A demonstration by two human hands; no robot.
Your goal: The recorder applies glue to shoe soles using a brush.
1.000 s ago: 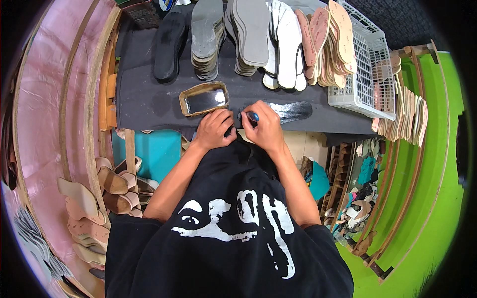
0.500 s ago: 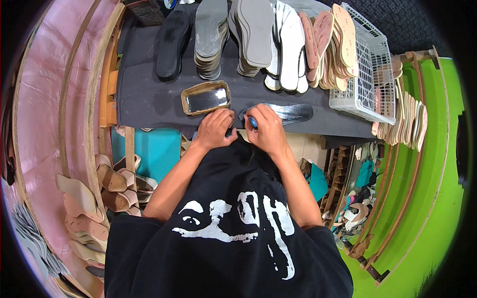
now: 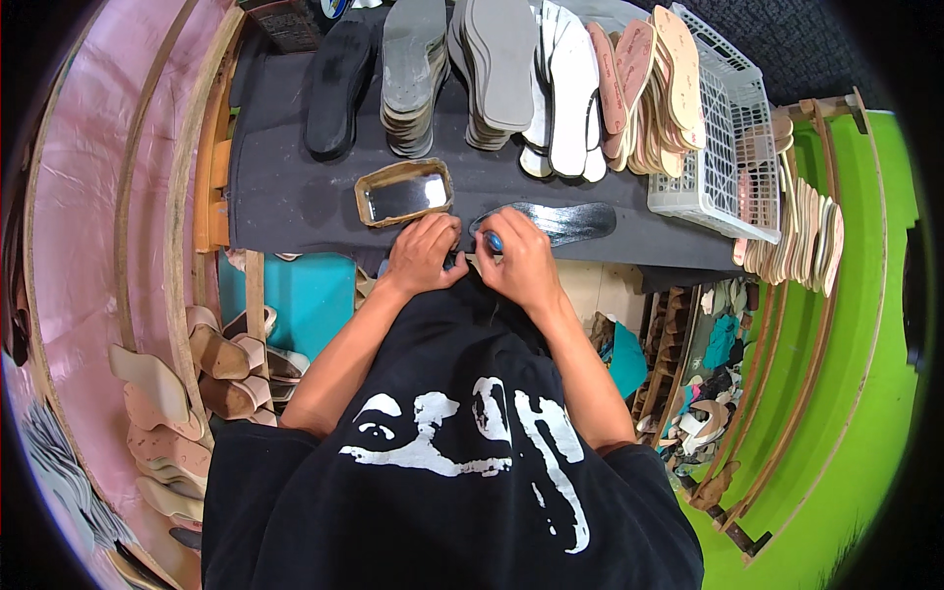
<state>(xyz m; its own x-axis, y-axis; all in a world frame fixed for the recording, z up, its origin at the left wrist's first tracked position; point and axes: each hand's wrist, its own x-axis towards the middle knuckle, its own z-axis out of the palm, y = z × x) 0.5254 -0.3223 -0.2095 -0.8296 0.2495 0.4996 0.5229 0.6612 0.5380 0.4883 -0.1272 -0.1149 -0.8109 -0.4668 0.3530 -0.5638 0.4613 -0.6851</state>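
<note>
A glossy black sole-shaped piece (image 3: 575, 222) lies flat near the front edge of the table, its left end at my right hand (image 3: 521, 258). That hand is closed around a tool with a blue handle (image 3: 494, 242); its working end is hidden. My left hand (image 3: 423, 254) is at the table edge with fingers curled and thumb bent in; something dark shows between them, too hidden to name. Just beyond my left hand stands a tan rectangular container (image 3: 366, 208) with a dark shiny surface inside.
Along the back of the dark-covered table (image 3: 285, 202) stand black soles (image 3: 339, 93), grey soles (image 3: 501, 74), white soles (image 3: 570, 98) and beige insoles (image 3: 678, 69). A white plastic basket (image 3: 723, 187) sits at the right. Racks with more soles (image 3: 806, 231) flank the table.
My right hand and the blue handle have shifted slightly left and nearer me. The left hand has barely moved. The black sole-shaped piece stays put.
</note>
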